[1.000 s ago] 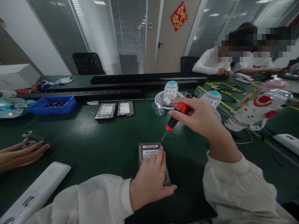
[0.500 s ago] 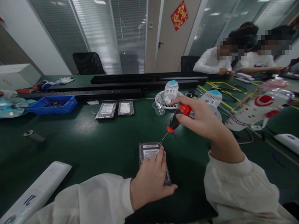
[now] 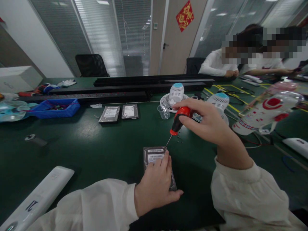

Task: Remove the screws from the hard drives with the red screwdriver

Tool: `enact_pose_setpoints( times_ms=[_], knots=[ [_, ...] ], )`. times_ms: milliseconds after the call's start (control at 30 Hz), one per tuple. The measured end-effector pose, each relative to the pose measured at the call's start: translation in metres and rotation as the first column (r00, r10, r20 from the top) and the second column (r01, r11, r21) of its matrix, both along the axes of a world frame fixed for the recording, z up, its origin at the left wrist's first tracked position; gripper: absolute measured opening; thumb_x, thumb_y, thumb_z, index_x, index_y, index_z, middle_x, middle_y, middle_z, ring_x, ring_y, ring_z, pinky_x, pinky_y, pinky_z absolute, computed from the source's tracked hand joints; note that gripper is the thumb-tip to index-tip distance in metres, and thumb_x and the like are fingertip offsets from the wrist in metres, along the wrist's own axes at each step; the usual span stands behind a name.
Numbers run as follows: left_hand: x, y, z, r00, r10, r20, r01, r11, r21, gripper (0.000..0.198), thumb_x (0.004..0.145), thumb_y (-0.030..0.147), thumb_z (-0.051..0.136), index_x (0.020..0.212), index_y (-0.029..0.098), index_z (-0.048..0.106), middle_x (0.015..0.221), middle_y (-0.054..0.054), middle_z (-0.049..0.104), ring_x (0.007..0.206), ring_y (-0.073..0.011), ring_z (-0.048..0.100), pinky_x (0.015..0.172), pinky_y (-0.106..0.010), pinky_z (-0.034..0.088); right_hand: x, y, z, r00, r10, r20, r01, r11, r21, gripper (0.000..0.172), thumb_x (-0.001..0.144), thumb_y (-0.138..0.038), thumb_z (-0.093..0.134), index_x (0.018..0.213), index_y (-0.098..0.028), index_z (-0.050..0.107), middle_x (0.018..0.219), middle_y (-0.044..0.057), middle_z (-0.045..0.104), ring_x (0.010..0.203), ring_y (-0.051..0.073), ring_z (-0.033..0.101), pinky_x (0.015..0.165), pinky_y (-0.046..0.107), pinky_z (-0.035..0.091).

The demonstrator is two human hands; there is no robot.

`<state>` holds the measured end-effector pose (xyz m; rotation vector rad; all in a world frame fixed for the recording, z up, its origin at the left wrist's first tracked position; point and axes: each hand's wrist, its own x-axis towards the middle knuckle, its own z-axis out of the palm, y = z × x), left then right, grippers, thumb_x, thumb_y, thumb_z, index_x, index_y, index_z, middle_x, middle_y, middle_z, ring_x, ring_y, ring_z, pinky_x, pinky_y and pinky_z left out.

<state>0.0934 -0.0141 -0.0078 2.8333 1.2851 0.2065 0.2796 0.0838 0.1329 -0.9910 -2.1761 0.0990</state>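
My right hand [image 3: 204, 120] is closed around the red and black handle of a screwdriver [image 3: 178, 122]. The screwdriver leans, and its thin shaft reaches down to the far right corner of a hard drive [image 3: 155, 150]. Whether the tip sits in a screw is too small to tell. My left hand [image 3: 157, 184] lies over the drive, its index finger stretched toward that corner and its thumb spread out past the near edge. The hand hides much of the drive's label. Several small screws [image 3: 179, 139] lie on the green table just beyond the drive.
Two more hard drives [image 3: 109, 114] lie farther back, near a blue tray [image 3: 56, 109] of small parts. A clear plastic cup [image 3: 164, 112] and white fan-like devices [image 3: 176, 93] stand behind my right hand. A patterned bottle [image 3: 264, 110] is at right; two people [image 3: 216, 64] sit beyond.
My right hand has shifted slightly left, and the screwdriver stands a little more upright, its handle a bit lower. My left hand and the hard drive look almost unmoved.
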Motion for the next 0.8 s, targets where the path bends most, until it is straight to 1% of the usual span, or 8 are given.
enact_pose_setpoints(
  times_ms=[100, 200, 400, 500, 600, 667, 733, 800],
  knots=[
    [0.0, -0.0001, 0.0009, 1.0, -0.001, 0.0, 0.001, 1.0, 0.002, 0.105, 0.087, 0.079, 0.052, 0.154, -0.001, 0.043, 0.161, -0.026, 0.041, 0.116, -0.0352, 0.061, 0.088, -0.044, 0.057, -0.0003, 0.0024, -0.0009, 0.997, -0.073, -0.002, 0.073, 0.994, 0.082, 0.028, 0.087, -0.04, 0.072, 0.103, -0.017, 0.078, 0.089, 0.007, 0.068, 0.079, 0.02, 0.062, 0.072, 0.036, 0.049],
    [-0.0007, 0.0003, 0.0004, 1.0, -0.004, 0.006, 0.004, 1.0, -0.007, 0.105, 0.087, 0.079, 0.051, 0.154, -0.001, 0.043, 0.162, -0.025, 0.039, 0.116, -0.0351, 0.061, 0.089, -0.044, 0.057, 0.0009, 0.0038, -0.0011, 0.997, -0.069, -0.024, 0.07, 0.994, 0.079, 0.031, 0.088, -0.035, 0.071, 0.11, -0.015, 0.078, 0.084, 0.006, 0.066, 0.072, 0.018, 0.059, 0.067, 0.035, 0.047],
    [-0.0019, 0.0011, -0.001, 1.0, -0.003, 0.007, 0.003, 1.0, -0.024, 0.104, 0.087, 0.079, 0.05, 0.155, 0.001, 0.043, 0.162, -0.025, 0.04, 0.117, -0.0356, 0.061, 0.088, -0.043, 0.056, 0.0023, 0.0013, 0.0013, 0.999, 0.043, 0.004, -0.043, 0.998, 0.038, 0.042, 0.089, -0.012, 0.052, 0.124, -0.019, 0.074, 0.096, 0.008, 0.071, 0.087, 0.021, 0.065, 0.079, 0.037, 0.051],
    [-0.0013, 0.0013, -0.0002, 1.0, -0.005, 0.012, 0.005, 1.0, -0.01, 0.104, 0.088, 0.079, 0.05, 0.154, 0.0, 0.043, 0.161, -0.025, 0.041, 0.117, -0.0357, 0.061, 0.088, -0.043, 0.057, -0.0003, 0.0013, 0.0, 1.0, 0.027, -0.004, -0.027, 0.998, 0.054, 0.036, 0.092, -0.019, 0.056, 0.123, -0.016, 0.074, 0.097, 0.009, 0.074, 0.091, 0.023, 0.067, 0.083, 0.04, 0.052],
    [-0.001, 0.0018, 0.0012, 1.0, -0.009, 0.011, 0.009, 1.0, -0.01, 0.104, 0.087, 0.079, 0.052, 0.154, 0.0, 0.044, 0.161, -0.025, 0.042, 0.116, -0.0351, 0.062, 0.088, -0.043, 0.057, -0.0019, 0.0021, -0.0016, 1.0, -0.031, -0.002, 0.031, 0.997, 0.068, 0.03, 0.091, -0.028, 0.066, 0.116, -0.016, 0.076, 0.093, 0.009, 0.075, 0.084, 0.022, 0.068, 0.078, 0.039, 0.053],
    [-0.0011, 0.0019, 0.0019, 1.0, -0.009, 0.008, 0.009, 1.0, -0.012, 0.104, 0.087, 0.079, 0.052, 0.154, 0.0, 0.044, 0.161, -0.025, 0.042, 0.116, -0.0346, 0.062, 0.089, -0.043, 0.057, -0.0009, 0.0023, -0.0016, 1.0, -0.013, 0.021, 0.012, 0.998, 0.067, 0.029, 0.089, -0.022, 0.065, 0.116, -0.018, 0.076, 0.094, 0.007, 0.076, 0.085, 0.022, 0.069, 0.079, 0.039, 0.054],
    [-0.0011, 0.0016, 0.0021, 1.0, -0.007, 0.003, 0.007, 1.0, -0.011, 0.104, 0.087, 0.079, 0.051, 0.154, 0.0, 0.044, 0.161, -0.025, 0.041, 0.116, -0.0347, 0.062, 0.089, -0.043, 0.056, 0.001, 0.0023, -0.0013, 0.998, 0.028, 0.051, -0.031, 0.997, 0.07, 0.038, 0.087, -0.013, 0.058, 0.12, -0.021, 0.074, 0.1, 0.007, 0.077, 0.093, 0.023, 0.069, 0.085, 0.04, 0.055],
    [-0.0007, 0.0009, 0.0018, 1.0, -0.004, -0.002, 0.004, 1.0, -0.01, 0.104, 0.087, 0.08, 0.052, 0.154, 0.0, 0.044, 0.161, -0.025, 0.042, 0.117, -0.0349, 0.061, 0.089, -0.043, 0.056, 0.0018, 0.0024, -0.0015, 0.996, 0.048, 0.079, -0.054, 0.996, 0.076, 0.043, 0.086, -0.011, 0.054, 0.124, -0.021, 0.071, 0.11, 0.008, 0.076, 0.101, 0.025, 0.069, 0.091, 0.043, 0.054]
  ],
)
